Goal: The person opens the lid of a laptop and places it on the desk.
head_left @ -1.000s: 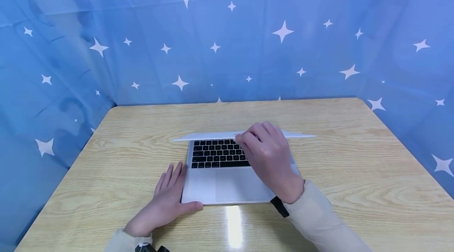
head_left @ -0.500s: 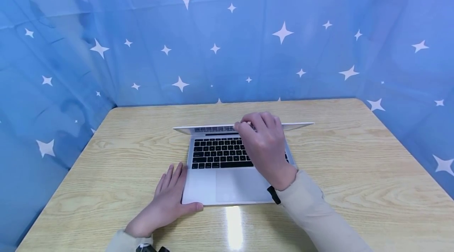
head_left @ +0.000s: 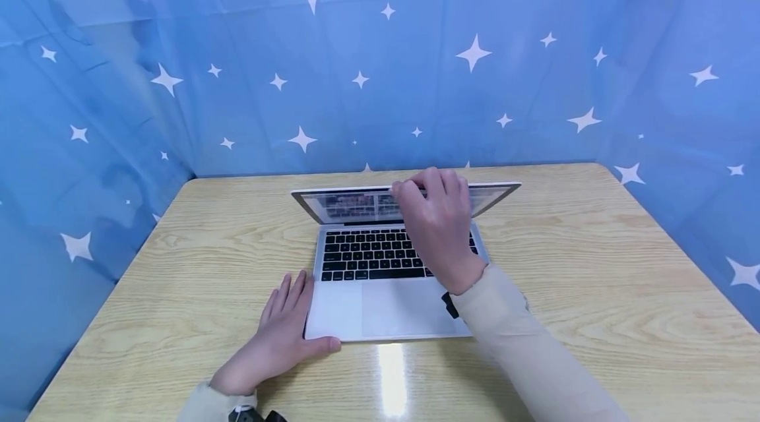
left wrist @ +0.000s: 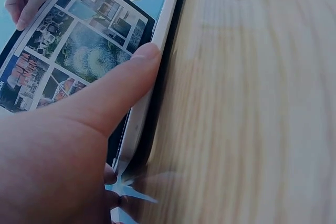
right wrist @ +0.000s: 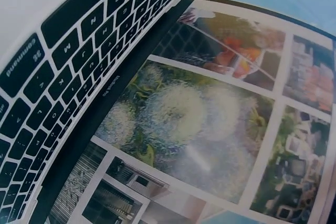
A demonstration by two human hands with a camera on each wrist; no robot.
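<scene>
A silver laptop [head_left: 335, 310] lies on the wooden table with its lid partly raised. In the head view my right hand [head_left: 436, 231] pinches the top edge of the lid near its middle, covering part of the screen and keyboard. My left hand [head_left: 279, 336] rests along the front left corner of the base, fingers straight against the side and thumb on the front edge. The left wrist view shows the thumb [left wrist: 121, 90] across the front edge. In the right wrist view the lit screen [right wrist: 184, 114] carries a grid of pictures, beside the black keys [right wrist: 68, 51].
The light wooden table [head_left: 594, 264] extends on all sides of the laptop. A blue curtain [head_left: 380, 66] with white stars hangs behind it and round both sides. A bright reflection lies on the tabletop in front of the laptop.
My right hand has lifted the lid's top edge up and back, so the screen now shows and the lid stands steeper. The left hand has stayed in place.
</scene>
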